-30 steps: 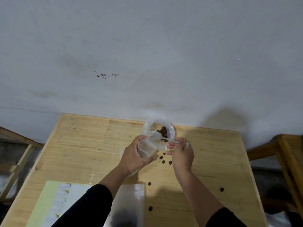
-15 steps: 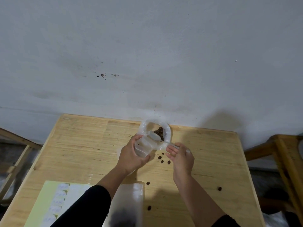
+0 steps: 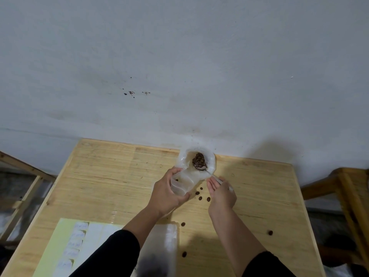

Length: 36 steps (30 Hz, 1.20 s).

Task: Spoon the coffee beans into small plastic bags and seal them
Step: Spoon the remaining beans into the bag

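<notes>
Yellow label sheet (image 3: 60, 246), writing illegible, lies nearest on the wooden table (image 3: 111, 176). Left hand (image 3: 167, 194) grasps a clear plastic bag (image 3: 183, 180). Right hand (image 3: 220, 193) pinches a spoon (image 3: 207, 172) resting among coffee beans (image 3: 198, 159) in the container (image 3: 212, 163) beyond.

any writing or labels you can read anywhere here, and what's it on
Nothing legible.
White stickers on the yellow-green sheet at the table's near left: faint handwritten marks, too small and blurred to read.
Clear plastic bag in the left hand: no print visible.
Flat bag by the near edge: no print visible.
Spoon held by the right hand: no marking visible.
</notes>
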Each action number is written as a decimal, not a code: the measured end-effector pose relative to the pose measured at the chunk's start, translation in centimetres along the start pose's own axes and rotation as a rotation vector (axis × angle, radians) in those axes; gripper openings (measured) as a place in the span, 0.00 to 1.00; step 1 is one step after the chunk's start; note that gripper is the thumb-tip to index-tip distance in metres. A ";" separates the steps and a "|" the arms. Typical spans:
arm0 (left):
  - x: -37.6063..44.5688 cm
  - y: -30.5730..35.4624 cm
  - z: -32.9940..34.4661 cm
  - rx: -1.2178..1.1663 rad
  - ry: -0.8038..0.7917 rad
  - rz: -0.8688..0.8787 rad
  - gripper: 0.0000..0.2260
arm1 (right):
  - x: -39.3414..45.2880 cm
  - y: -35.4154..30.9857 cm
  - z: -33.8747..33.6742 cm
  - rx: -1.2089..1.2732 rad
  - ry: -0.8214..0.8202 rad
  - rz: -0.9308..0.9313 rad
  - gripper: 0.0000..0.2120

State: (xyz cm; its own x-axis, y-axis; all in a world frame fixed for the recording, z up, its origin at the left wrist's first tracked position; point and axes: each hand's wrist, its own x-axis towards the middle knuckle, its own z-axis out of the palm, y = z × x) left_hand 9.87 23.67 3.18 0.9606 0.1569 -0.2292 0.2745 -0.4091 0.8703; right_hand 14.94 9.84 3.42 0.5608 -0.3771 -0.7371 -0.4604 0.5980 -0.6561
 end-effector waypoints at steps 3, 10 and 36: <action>0.0 -0.2 0.0 0.021 -0.014 -0.005 0.34 | 0.0 0.2 -0.1 0.006 -0.077 0.009 0.13; 0.4 -0.3 0.1 -0.008 0.001 -0.072 0.36 | -0.1 -0.9 -0.9 -0.040 -0.148 -0.036 0.12; 0.0 1.0 0.5 -0.024 0.056 0.017 0.35 | -3.7 -2.7 -2.5 -0.522 -0.104 -0.508 0.14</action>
State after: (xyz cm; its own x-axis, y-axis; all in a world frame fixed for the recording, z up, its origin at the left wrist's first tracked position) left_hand 10.19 22.84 3.86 0.9610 0.2008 -0.1900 0.2564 -0.3902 0.8843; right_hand 12.37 7.83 7.45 0.8427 -0.4335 -0.3194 -0.3795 -0.0574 -0.9234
